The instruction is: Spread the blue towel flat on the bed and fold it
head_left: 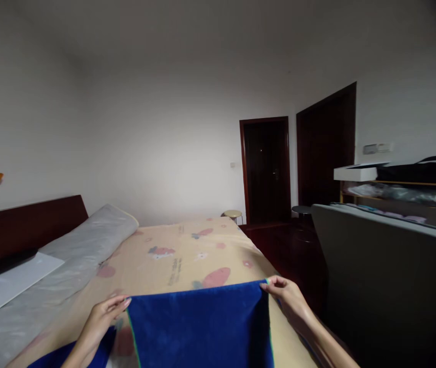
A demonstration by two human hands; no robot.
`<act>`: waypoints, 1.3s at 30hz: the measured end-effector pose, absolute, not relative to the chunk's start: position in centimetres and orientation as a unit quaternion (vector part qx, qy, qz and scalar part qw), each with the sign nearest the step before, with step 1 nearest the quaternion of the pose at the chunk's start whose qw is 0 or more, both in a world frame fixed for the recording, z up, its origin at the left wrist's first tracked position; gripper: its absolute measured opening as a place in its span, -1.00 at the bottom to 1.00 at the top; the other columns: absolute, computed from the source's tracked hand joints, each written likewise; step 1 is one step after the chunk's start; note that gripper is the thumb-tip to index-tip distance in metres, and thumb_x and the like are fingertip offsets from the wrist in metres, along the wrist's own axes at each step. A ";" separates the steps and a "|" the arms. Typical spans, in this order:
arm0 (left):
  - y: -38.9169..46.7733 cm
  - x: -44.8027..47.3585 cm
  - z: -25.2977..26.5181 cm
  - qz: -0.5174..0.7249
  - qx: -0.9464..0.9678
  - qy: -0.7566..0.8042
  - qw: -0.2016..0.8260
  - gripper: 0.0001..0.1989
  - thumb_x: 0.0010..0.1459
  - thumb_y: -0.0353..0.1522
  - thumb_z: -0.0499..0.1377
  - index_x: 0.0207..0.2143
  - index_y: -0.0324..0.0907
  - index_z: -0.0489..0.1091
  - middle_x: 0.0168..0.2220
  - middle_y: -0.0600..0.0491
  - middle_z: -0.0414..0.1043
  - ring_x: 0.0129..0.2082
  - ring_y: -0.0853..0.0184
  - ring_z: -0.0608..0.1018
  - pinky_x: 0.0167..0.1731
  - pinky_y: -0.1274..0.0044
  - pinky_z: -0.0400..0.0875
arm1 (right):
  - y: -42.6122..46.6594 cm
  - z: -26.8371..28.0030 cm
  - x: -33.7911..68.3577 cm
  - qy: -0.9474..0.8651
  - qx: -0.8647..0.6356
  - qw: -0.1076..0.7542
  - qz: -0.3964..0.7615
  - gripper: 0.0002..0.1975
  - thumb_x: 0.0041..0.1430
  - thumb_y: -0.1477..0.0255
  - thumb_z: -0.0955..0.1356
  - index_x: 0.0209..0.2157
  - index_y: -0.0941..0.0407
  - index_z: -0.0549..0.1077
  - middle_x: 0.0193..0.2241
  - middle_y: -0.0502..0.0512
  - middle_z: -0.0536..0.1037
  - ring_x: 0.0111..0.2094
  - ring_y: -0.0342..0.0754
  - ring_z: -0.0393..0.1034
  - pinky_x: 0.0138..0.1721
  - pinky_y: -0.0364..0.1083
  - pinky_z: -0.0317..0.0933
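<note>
A dark blue cloth (200, 324) with a thin green edge lies stretched flat on the bed (187, 255), which has a beige sheet printed with red strawberries. My left hand (103, 317) pinches the cloth's far left corner. My right hand (289, 296) pinches its far right corner near the bed's right edge. Both corners are pressed low against the sheet. More blue fabric shows under my left forearm at the bottom left.
A long roll wrapped in clear plastic (88, 240) lies along the dark wooden headboard (22, 225) at left, with a white flat board (7, 286) beside it. A grey panel (379, 276) stands at right before a cluttered shelf (402, 189). Two dark doors (266, 168) and a small stool (233, 214) are beyond.
</note>
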State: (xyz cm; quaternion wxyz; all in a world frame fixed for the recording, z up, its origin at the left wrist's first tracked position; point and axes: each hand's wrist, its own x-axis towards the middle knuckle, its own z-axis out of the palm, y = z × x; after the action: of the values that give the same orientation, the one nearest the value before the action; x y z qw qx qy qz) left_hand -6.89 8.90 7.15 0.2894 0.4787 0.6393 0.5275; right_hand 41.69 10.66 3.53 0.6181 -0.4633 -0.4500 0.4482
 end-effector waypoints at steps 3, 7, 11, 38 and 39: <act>9.5 -7.4 5.5 0.521 0.464 0.641 0.319 -0.35 -0.66 0.06 0.39 -0.47 -0.15 0.58 -0.37 -0.10 0.69 -0.24 0.07 0.63 -0.33 0.39 0.50 | 10.9 2.7 41.5 -0.460 -0.478 0.611 0.432 -0.64 -0.39 0.30 0.56 -0.61 0.12 0.36 -0.63 -0.07 0.45 -0.52 -0.15 0.30 -0.38 -0.12 0.16; 10.6 -8.1 3.9 0.541 0.431 0.629 0.354 -0.35 -0.66 0.02 0.42 -0.44 -0.16 0.57 -0.40 -0.03 0.67 -0.29 0.20 0.60 -0.37 0.47 0.42 | 11.4 2.1 41.5 -0.457 -0.489 0.623 0.406 -0.56 -0.46 0.31 0.56 -0.55 0.07 0.28 -0.67 -0.15 0.39 -0.55 -0.14 0.30 -0.41 -0.12 0.18; 11.6 -8.3 3.2 0.553 0.404 0.632 0.363 -0.33 -0.67 -0.01 0.44 -0.42 -0.19 0.56 -0.42 0.00 0.65 -0.34 0.28 0.56 -0.38 0.50 0.37 | 12.4 1.6 41.9 -0.564 -0.505 0.530 0.382 -0.65 -0.34 0.38 0.48 -0.36 0.09 0.48 -0.57 -0.07 0.49 -0.48 -0.09 0.36 -0.39 -0.10 0.20; 14.8 -8.3 -3.7 0.507 0.449 0.634 0.374 -0.49 -0.43 -0.05 0.39 -0.39 -0.13 0.59 -0.28 -0.06 0.70 -0.15 0.07 0.64 -0.04 0.34 0.49 | 17.1 -3.9 41.3 -0.598 -0.513 0.542 0.290 -0.76 -0.08 0.19 0.36 -0.53 0.07 0.36 -0.27 0.18 0.62 -0.13 0.08 0.49 -0.11 -0.02 0.33; 13.9 -8.6 -6.1 0.459 0.482 0.648 0.371 -0.50 -0.39 0.00 0.36 -0.39 -0.11 0.60 -0.30 -0.05 0.70 -0.18 0.04 0.64 -0.07 0.30 0.51 | 16.0 -5.8 41.4 -0.607 -0.519 0.523 0.297 -0.82 -0.09 0.25 0.35 -0.54 0.07 0.35 -0.31 0.16 0.62 -0.18 0.06 0.49 -0.15 -0.03 0.33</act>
State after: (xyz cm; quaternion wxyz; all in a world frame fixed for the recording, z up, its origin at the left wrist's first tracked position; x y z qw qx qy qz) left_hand -8.63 13.93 -6.10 0.3707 0.4819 0.6477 0.4591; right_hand 41.40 16.00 -5.79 0.5232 -0.5195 -0.6070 0.2965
